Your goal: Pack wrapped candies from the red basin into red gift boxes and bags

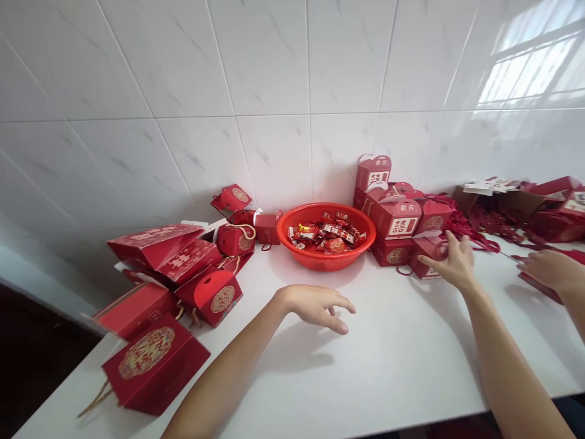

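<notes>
My left hand (317,306) hovers over the white table (375,366), fingers apart and holding nothing. At the right, my right hand (454,262) reaches with spread fingers beside a small red box (425,253) at the front of a stack; whether it touches the box is unclear. Behind my hands, against the tiled wall, a red plastic basket (325,262) holds wrapped candies (336,233). Right of the basket stand several stacked red gift boxes (395,216) with handle tops and white labels.
Several red boxes (159,360) with gold emblems and rope handles are piled at the left. Another person's hand (551,271) is at the far right near a red box (542,286). Dark red ribbons (484,241) and more boxes (557,219) lie behind it.
</notes>
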`<action>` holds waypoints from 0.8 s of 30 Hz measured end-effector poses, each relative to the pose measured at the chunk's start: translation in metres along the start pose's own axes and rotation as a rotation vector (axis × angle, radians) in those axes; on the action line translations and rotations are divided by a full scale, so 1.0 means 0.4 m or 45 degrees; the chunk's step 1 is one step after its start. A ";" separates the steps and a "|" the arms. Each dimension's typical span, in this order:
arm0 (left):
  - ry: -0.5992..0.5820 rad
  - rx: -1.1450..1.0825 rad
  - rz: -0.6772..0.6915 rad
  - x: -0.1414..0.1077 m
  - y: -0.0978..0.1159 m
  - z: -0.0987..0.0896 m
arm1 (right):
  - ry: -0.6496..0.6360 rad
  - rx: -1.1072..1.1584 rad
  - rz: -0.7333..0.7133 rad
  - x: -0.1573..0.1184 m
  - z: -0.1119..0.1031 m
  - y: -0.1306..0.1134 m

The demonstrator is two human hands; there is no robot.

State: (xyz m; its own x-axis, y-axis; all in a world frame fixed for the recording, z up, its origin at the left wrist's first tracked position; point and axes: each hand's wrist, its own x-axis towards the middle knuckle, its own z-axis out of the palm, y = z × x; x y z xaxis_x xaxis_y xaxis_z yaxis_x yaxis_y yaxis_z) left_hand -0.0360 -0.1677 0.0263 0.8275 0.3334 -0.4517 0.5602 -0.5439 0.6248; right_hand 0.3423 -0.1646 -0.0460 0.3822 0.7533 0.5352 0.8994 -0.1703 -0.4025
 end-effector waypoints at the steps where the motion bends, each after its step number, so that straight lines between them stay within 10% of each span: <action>1: -0.006 -0.008 0.005 0.002 0.001 0.000 | 0.025 0.034 0.033 -0.010 -0.008 -0.023; 6: 0.027 0.035 0.051 0.008 0.029 -0.033 | 0.317 0.238 -0.314 -0.069 -0.026 -0.189; 11: 0.260 0.208 -0.046 -0.033 0.091 -0.129 | 0.245 0.401 -0.952 -0.168 0.048 -0.319; 17: 0.377 0.556 -0.731 -0.215 0.072 -0.195 | -0.067 0.524 -1.357 -0.292 0.121 -0.360; 24: 0.561 0.560 -1.353 -0.455 -0.061 -0.103 | -0.229 0.540 -1.473 -0.338 0.142 -0.364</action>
State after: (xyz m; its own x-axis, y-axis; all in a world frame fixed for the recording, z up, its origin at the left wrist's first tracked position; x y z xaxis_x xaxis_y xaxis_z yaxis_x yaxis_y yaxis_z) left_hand -0.1988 -0.1833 0.1197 -0.0422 0.9536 -0.2982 0.9732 -0.0284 -0.2284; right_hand 0.1475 -0.2056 -0.1017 -0.6528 0.4060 0.6396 0.5362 0.8440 0.0116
